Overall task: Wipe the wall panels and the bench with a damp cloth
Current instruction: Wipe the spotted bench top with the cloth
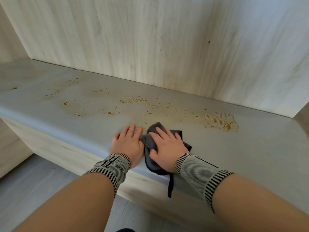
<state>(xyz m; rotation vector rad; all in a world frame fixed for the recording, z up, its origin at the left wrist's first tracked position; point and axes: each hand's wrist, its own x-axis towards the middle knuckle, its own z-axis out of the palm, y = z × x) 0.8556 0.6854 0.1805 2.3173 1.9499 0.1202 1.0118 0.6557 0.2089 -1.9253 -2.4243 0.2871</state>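
Observation:
A pale wood-grain bench point(250, 148) runs across the view, its top spattered with orange-brown stains point(222, 122). Behind it rise light wood-grain wall panels point(150, 39) with a few small dark marks. A dark grey cloth point(150, 144) lies bunched near the bench's front edge, one strip hanging over the edge. My right hand point(167, 146) presses flat on the cloth with straight fingers. My left hand point(127, 143) rests flat on the bench beside it, its thumb side touching the cloth. Both wrists wear striped knit bands.
More stain spots point(132, 100) spread across the bench's middle and left. A side panel point(10, 39) closes the left end, another point(302, 118) the right. Grey floor point(41, 185) lies below the bench front.

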